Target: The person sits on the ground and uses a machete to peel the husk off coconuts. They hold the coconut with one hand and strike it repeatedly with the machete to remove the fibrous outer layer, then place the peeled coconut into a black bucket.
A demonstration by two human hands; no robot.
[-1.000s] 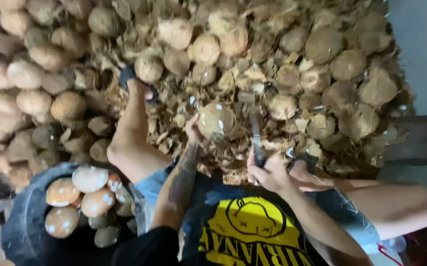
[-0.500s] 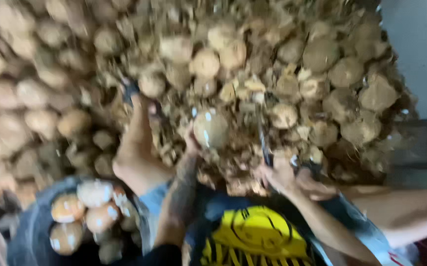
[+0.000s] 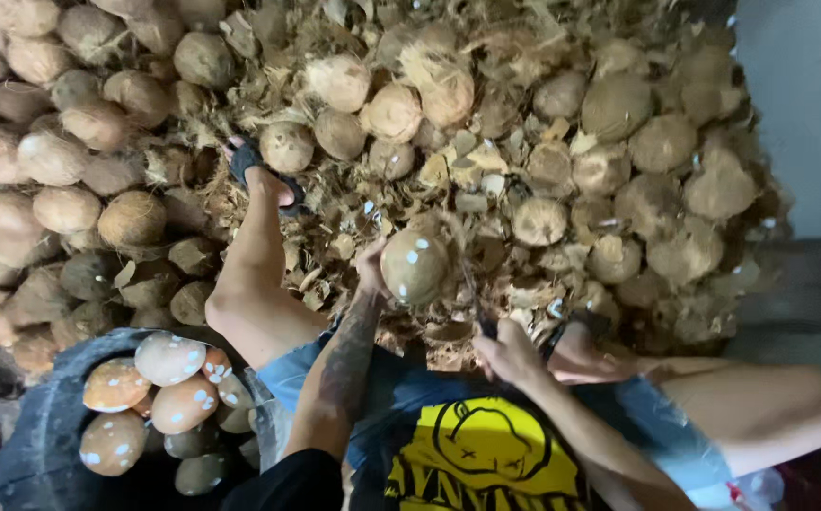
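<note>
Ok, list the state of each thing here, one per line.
left hand: holding the coconut up, over the husk litter
coconut: husked, held
right hand: gripping a blade
blade: edge at the coconut
black tub: partly filled with peeled coconuts
coconut pile: heaped, unpeeled

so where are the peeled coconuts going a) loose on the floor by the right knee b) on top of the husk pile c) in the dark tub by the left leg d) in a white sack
c: several pale peeled coconuts lie in the dark round tub beside the left leg, while the left hand holds one coconut over the husks.
</note>
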